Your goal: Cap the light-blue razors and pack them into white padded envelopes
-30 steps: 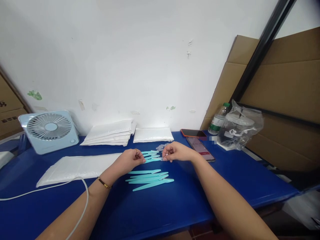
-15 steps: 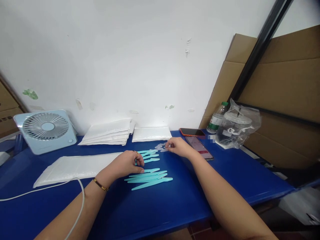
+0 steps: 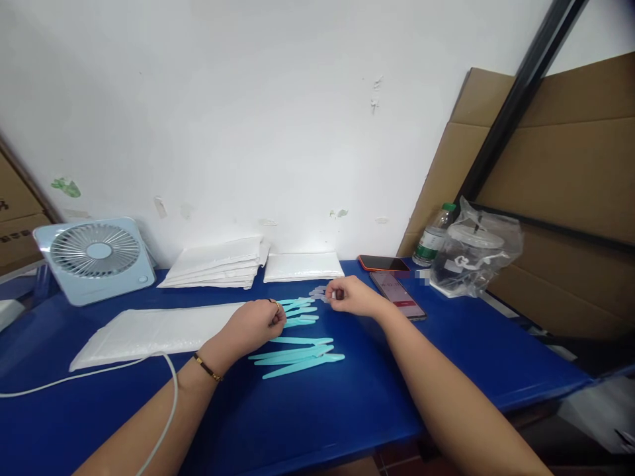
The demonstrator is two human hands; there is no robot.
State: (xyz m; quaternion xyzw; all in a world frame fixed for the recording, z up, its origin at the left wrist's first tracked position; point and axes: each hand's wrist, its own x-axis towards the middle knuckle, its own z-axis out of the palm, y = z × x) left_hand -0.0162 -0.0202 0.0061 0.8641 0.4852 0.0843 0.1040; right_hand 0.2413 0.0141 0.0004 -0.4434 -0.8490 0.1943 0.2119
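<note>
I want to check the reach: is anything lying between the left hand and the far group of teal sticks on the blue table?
Nothing visible does. The left hand already rests at the near ends of the far teal sticks, fingertips against them. The right hand is off to the side, at the small clear caps.

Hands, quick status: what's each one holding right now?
Left hand: fingers curled at the teal sticks; grip cannot be told.
Right hand: pinched shut on a small clear cap.
</note>
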